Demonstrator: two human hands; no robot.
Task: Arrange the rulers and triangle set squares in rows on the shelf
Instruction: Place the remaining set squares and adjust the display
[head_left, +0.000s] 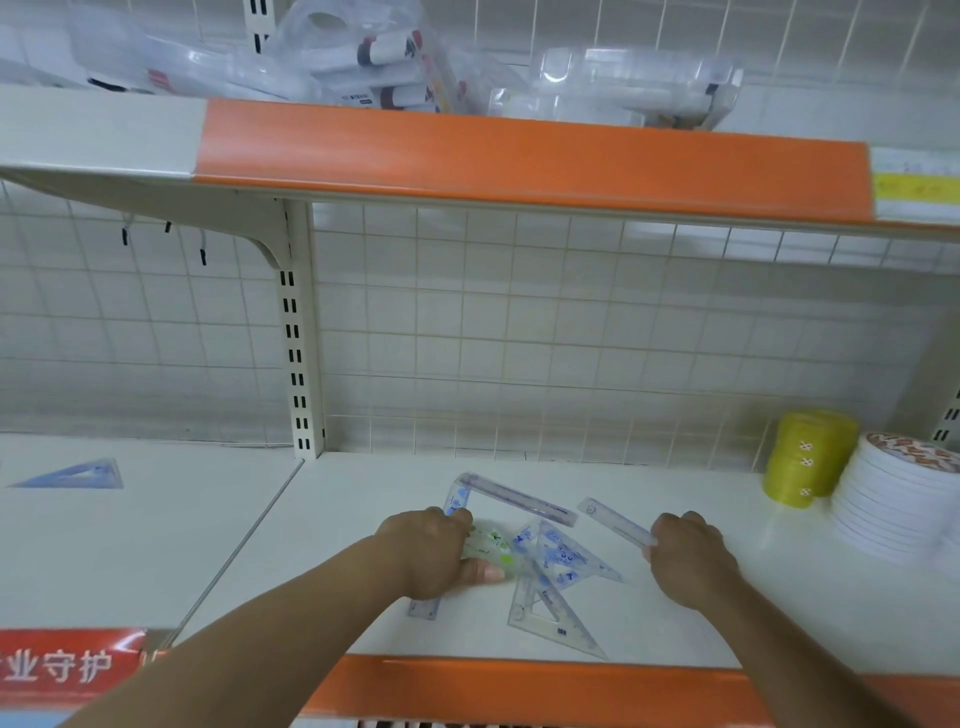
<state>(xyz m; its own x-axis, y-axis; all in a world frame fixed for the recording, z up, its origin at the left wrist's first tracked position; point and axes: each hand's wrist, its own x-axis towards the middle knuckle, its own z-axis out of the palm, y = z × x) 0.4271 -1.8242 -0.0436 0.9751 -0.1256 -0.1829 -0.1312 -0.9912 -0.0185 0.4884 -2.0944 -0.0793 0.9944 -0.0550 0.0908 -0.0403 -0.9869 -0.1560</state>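
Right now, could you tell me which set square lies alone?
The blue set square on the left shelf section, beyond the upright; the rest overlap in one pile.

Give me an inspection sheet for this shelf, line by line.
Surface: white shelf, orange front strip.
Job's things: pile of rulers and set squares jumbled, overlapping; purple ruler behind; one blue set square apart in left bay.
Clutter: yellow rolls, white disc stack at right.
Grips: left grip holds green-printed piece; right grip holds clear ruler.
Cables: nothing seen.
Surroundings: wire-grid back, upper shelf with plastic packs.
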